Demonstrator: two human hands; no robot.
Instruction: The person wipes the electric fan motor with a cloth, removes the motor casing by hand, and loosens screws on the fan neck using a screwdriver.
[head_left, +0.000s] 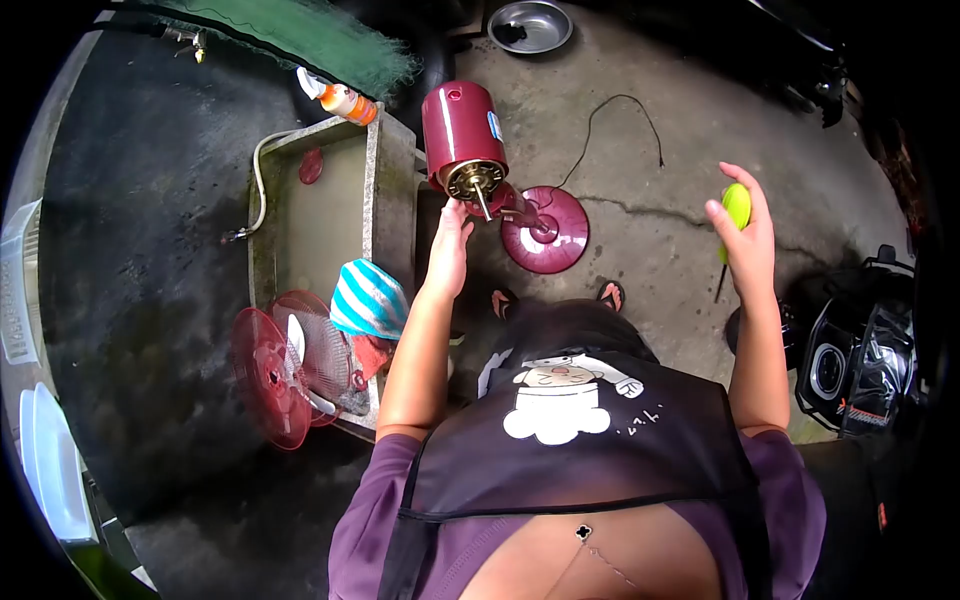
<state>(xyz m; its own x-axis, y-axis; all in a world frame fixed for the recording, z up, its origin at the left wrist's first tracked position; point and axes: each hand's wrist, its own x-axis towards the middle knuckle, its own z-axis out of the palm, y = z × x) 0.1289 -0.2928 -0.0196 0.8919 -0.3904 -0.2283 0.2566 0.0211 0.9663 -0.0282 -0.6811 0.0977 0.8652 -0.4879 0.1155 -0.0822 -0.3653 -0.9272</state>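
Observation:
A dark red electric fan without its blades stands on the floor before me. Its motor housing (465,122) leans toward me, with a bare metal shaft (483,198) at the front. Below it, the round red base (560,235) rests on the concrete. My left hand (450,245) is at the lower edge of the housing, its fingers closed against it and partly hidden. Out to the right, my right hand (750,235) is wrapped round the lime-green handle of a screwdriver (737,204), its dark shank pointing down, apart from the fan.
At left is a concrete basin (385,190) with a hose (262,180) and a spray bottle (345,102). Red fan blades and guard (275,375) and a striped cloth (368,300) lie at its near end. A metal bowl (545,28), power cord (590,125) and black bag (860,350) are around.

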